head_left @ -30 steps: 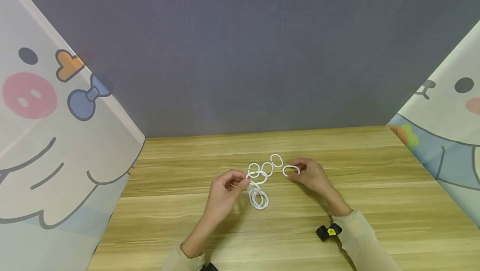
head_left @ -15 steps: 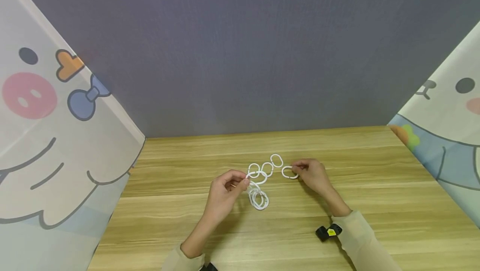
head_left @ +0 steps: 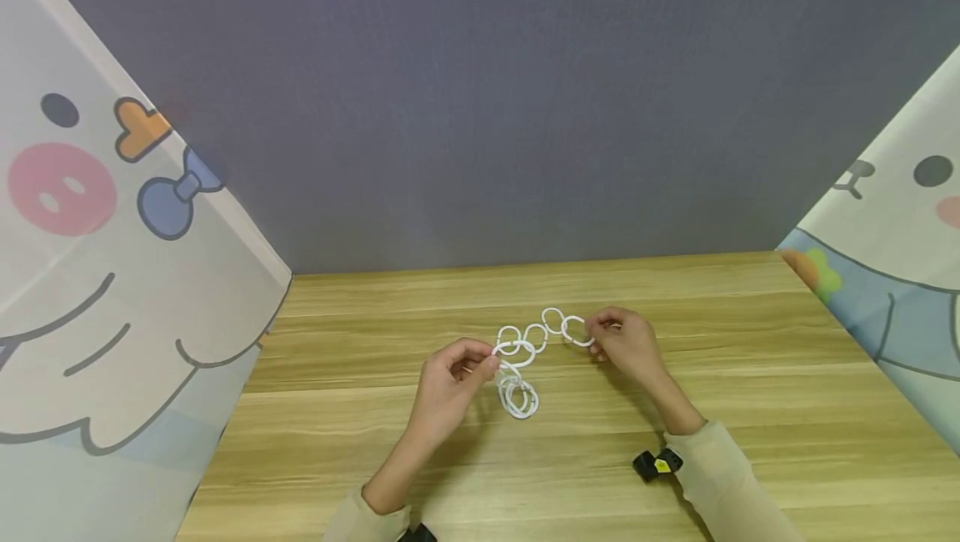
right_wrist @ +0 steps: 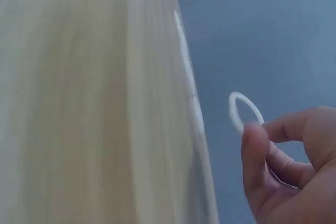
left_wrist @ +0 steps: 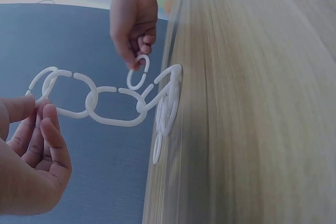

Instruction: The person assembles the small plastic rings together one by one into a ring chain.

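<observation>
My left hand (head_left: pixel 448 383) pinches the upper end of a chain of white oval plastic links (left_wrist: pixel 118 124), each with a small gap in its side. The chain's lower links bunch up on the table beneath the fingers. My right hand (head_left: pixel 628 342) holds a single white link (right_wrist: pixel 232 109) between thumb and fingers, raised above the tabletop in the right wrist view. From the head view this link overlaps the farthest of the loose links (head_left: pixel 552 309) lying on the table. Fingertips cover its right end.
The wood-grain table (head_left: pixel 337 434) ends at a grey panel (head_left: pixel 480 150) at the back. Cartoon-printed panels (head_left: pixel 150 317) flank it left and right. A black wrist camera (head_left: pixel 657 464) sits at the right sleeve.
My right hand has turned its link and shifted it slightly left and away, so it now overlaps the far loose link in the head view. The left hand and chain stay put.
</observation>
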`<state>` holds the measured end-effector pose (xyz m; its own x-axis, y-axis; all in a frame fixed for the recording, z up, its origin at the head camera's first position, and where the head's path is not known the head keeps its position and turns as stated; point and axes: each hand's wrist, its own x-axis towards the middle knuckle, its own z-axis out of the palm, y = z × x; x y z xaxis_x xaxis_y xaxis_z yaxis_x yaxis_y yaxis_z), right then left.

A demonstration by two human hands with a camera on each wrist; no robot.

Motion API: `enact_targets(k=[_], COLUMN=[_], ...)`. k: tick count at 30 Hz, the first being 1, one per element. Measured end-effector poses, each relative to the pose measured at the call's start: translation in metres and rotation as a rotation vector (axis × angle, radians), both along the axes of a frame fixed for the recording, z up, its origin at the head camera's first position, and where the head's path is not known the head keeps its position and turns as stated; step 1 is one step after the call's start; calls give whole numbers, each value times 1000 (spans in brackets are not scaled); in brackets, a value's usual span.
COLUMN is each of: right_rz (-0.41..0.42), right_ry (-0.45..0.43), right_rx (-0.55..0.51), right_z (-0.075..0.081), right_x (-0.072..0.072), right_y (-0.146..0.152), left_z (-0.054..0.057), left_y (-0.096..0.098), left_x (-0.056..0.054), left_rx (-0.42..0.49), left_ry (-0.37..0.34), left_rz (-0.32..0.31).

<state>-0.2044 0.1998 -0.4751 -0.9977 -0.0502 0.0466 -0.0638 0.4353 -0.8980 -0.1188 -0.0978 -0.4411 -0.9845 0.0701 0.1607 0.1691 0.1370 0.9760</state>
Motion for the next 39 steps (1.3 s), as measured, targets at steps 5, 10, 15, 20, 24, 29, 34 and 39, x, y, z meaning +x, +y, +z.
enact_targets(k=[5,10,15,20,24,29,34,39], right_rz=[5,52,77,111,158,249,308,347], right_ry=[38,18,-15,-27,-16,-2,28,55], right_rx=[14,-98,-192,-271,-297,-351,-392,-401], right_z=[8,17,26,35,41,48,56,62], right_x=[4,8,12,16,21,29,38,44], right_y=[-2,-6,-12,-17,-19,-22,-27,-32], left_z=[0,-1,-1,-1,0,0,-1,-1], left_y=[1,1,1,1,1,1,1,2], left_x=[0,0,0,0,1,1,0,0], left_rx=[2,4,10,19,19,10,18,27], left_ry=[0,3,9,11,12,10,16,13], left_rz=[-5,-7,-10,-8,-7,-8,-6,-6])
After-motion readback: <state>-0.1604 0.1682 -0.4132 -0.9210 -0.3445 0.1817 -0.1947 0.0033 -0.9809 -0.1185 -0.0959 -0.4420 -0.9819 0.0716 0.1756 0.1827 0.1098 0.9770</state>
